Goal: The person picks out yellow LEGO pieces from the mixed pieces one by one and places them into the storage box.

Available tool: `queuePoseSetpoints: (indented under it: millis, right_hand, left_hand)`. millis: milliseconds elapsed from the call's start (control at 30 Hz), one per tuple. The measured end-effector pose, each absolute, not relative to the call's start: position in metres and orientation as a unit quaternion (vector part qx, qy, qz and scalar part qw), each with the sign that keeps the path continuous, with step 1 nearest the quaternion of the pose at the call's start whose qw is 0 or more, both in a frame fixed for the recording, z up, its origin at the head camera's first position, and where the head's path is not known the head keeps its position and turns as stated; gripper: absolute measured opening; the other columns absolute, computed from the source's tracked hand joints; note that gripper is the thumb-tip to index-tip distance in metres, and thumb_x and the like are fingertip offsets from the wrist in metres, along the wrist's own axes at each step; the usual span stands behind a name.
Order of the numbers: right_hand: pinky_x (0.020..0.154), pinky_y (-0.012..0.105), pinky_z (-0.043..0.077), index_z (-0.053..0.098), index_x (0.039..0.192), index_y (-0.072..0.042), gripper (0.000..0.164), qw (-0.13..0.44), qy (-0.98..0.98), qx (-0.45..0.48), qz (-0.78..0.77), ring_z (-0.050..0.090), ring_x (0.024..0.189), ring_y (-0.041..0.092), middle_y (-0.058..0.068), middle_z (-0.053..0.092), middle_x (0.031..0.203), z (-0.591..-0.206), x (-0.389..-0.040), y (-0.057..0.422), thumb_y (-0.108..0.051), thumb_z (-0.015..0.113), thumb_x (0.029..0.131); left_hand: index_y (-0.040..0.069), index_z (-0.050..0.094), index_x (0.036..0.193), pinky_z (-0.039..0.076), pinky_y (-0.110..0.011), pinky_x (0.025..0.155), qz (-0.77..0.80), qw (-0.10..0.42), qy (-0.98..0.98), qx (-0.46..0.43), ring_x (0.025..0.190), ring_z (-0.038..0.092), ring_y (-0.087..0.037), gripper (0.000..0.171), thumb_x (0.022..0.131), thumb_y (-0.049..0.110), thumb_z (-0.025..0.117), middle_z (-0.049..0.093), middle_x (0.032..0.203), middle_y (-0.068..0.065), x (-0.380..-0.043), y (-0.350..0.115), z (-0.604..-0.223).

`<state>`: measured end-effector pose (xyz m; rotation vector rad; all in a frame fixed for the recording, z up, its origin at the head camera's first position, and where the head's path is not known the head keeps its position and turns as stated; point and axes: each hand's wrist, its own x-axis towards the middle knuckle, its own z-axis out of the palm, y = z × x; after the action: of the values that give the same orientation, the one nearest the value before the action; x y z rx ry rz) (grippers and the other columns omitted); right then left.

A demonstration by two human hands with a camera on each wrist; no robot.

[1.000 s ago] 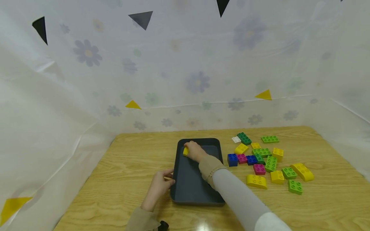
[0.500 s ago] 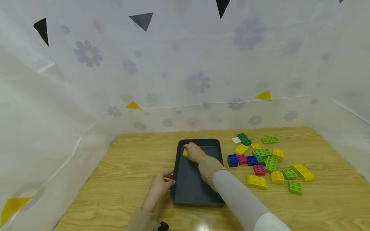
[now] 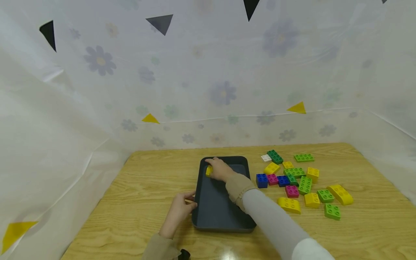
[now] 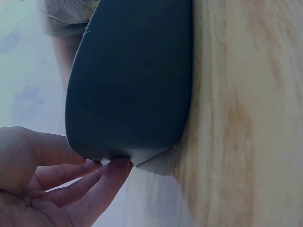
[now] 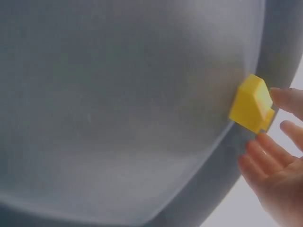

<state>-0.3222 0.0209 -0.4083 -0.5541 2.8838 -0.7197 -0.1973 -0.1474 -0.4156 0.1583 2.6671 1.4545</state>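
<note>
A dark grey tray (image 3: pixel 221 213) lies on the table before me. In its far left corner rests a yellow toy brick (image 3: pixel 208 170), which in the right wrist view shows a sloped side (image 5: pixel 250 104) against the tray wall. My right hand (image 3: pixel 221 170) reaches over the tray, its loosely spread fingers right at the brick without closing round it. The thumb tip (image 5: pixel 279 97) is close to the brick's edge. My left hand (image 3: pixel 179 208) is at the tray's left side; its extended fingers (image 4: pixel 116 172) touch the outer wall.
Several toy bricks lie scattered right of the tray, among them a blue brick (image 3: pixel 261 181) close to its side, a pink brick (image 3: pixel 291 191), a curved yellow brick (image 3: pixel 289 205) and a white plate (image 3: pixel 266 158). A patterned sheet (image 3: pixel 224 122) hangs behind the wooden table (image 3: pixel 143 180).
The right hand's fingers have loosened and lifted from the yellow brick, which now shows more and stays in the corner. The left hand has not moved.
</note>
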Motion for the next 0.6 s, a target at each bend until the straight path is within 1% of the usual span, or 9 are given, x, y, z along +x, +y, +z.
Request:
queuePoseSetpoints:
  millis: [67, 133, 200, 267, 333, 400, 500, 600]
  right_hand:
    - [0.083, 0.041, 0.044, 0.039, 0.141, -0.014, 0.058, 0.059, 0.951, -0.185, -0.24, 0.043, 0.126, 0.035, 0.018, 0.038, 0.143, -0.404, -0.323, 0.024, -0.01, 0.06, 0.087]
    - [0.086, 0.041, 0.044, 0.037, 0.143, -0.014, 0.06, 0.053, 0.952, -0.192, -0.233, 0.042, 0.127, 0.036, 0.017, 0.037, 0.145, -0.398, -0.322, 0.029, -0.013, 0.061, 0.088]
    - [0.094, 0.044, 0.044, 0.036, 0.143, -0.015, 0.062, 0.042, 0.953, -0.204, -0.22, 0.041, 0.128, 0.036, 0.017, 0.036, 0.145, -0.393, -0.321, 0.035, -0.018, 0.062, 0.087]
    - [0.1, 0.047, 0.04, 0.035, 0.144, -0.015, 0.064, 0.031, 0.954, -0.215, -0.205, 0.04, 0.129, 0.037, 0.017, 0.035, 0.146, -0.388, -0.321, 0.042, -0.022, 0.063, 0.087]
    - [0.104, 0.05, 0.037, 0.034, 0.144, -0.016, 0.066, 0.015, 0.954, -0.233, -0.19, 0.039, 0.129, 0.037, 0.017, 0.034, 0.147, -0.385, -0.32, 0.05, -0.027, 0.064, 0.086]
    - [0.103, 0.053, 0.036, 0.035, 0.144, -0.017, 0.067, -0.007, 0.951, -0.255, -0.173, 0.039, 0.128, 0.039, 0.019, 0.035, 0.145, -0.382, -0.319, 0.059, -0.031, 0.065, 0.085]
    - [0.104, 0.056, 0.033, 0.034, 0.144, -0.018, 0.07, -0.027, 0.949, -0.273, -0.157, 0.036, 0.13, 0.04, 0.019, 0.032, 0.147, -0.378, -0.316, 0.073, -0.036, 0.065, 0.084]
    - [0.106, 0.058, 0.028, 0.032, 0.145, -0.019, 0.073, -0.033, 0.947, -0.279, -0.157, 0.029, 0.135, 0.041, 0.019, 0.028, 0.149, -0.374, -0.311, 0.086, -0.04, 0.065, 0.083]
  left_hand:
    - [-0.01, 0.052, 0.126, 0.055, -0.029, 0.059, 0.478, 0.05, 0.875, 0.052, 0.076, 0.063, -0.019, 0.045, 0.081, -0.007, 0.059, 0.062, 0.099, -0.025, -0.197, -0.147, -0.416]
    - [-0.01, 0.052, 0.126, 0.055, -0.029, 0.06, 0.48, 0.051, 0.875, 0.051, 0.077, 0.063, -0.019, 0.045, 0.081, -0.006, 0.059, 0.062, 0.1, -0.025, -0.197, -0.147, -0.415]
    - [-0.009, 0.052, 0.126, 0.055, -0.029, 0.06, 0.48, 0.054, 0.874, 0.049, 0.077, 0.063, -0.019, 0.045, 0.082, -0.006, 0.059, 0.062, 0.1, -0.024, -0.197, -0.147, -0.415]
    - [-0.008, 0.052, 0.127, 0.055, -0.029, 0.06, 0.48, 0.056, 0.874, 0.047, 0.077, 0.062, -0.019, 0.046, 0.082, -0.006, 0.059, 0.062, 0.101, -0.024, -0.197, -0.146, -0.415]
    - [-0.008, 0.052, 0.127, 0.055, -0.029, 0.06, 0.48, 0.057, 0.874, 0.046, 0.077, 0.062, -0.019, 0.046, 0.082, -0.005, 0.059, 0.062, 0.101, -0.024, -0.197, -0.146, -0.414]
    - [-0.008, 0.051, 0.127, 0.054, -0.029, 0.06, 0.48, 0.057, 0.874, 0.047, 0.077, 0.062, -0.019, 0.046, 0.082, -0.006, 0.059, 0.062, 0.102, -0.024, -0.197, -0.146, -0.414]
    - [-0.008, 0.051, 0.127, 0.054, -0.029, 0.059, 0.481, 0.054, 0.874, 0.049, 0.077, 0.062, -0.019, 0.046, 0.082, -0.006, 0.059, 0.062, 0.101, -0.024, -0.197, -0.146, -0.414]
    - [-0.008, 0.052, 0.127, 0.054, -0.029, 0.059, 0.48, 0.052, 0.874, 0.052, 0.076, 0.062, -0.019, 0.046, 0.082, -0.006, 0.059, 0.062, 0.101, -0.024, -0.198, -0.146, -0.414]
